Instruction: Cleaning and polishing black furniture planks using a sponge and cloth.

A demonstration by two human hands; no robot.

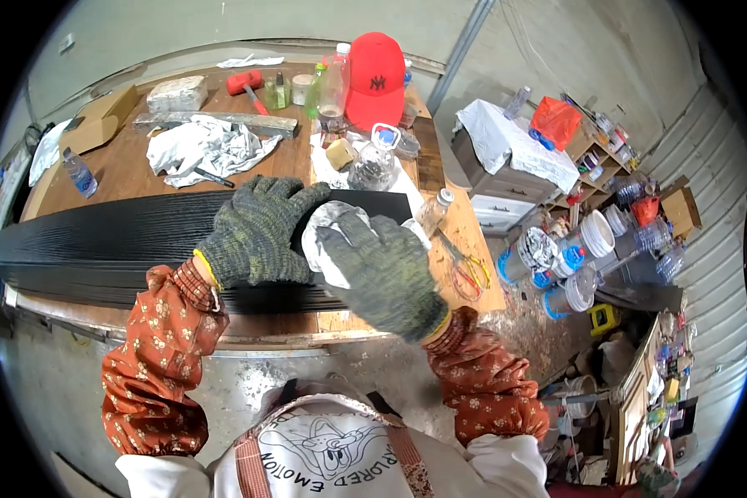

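A long black board with ridged wood grain lies across the bench in front of me. My left hand, in a grey-green knit glove, rests on top of it with the fingers apart and the thumb towards me. Over the board's right part, my right hand, gloved alike, presses a wadded white cloth against the black surface. Its fingers cover most of the wad, so the underside is hidden.
Behind the board are a crumpled white cloth, a grey bar, a red mallet, a red cap and a clear jug. Scissors and a small bottle sit right. Buckets stand on the floor.
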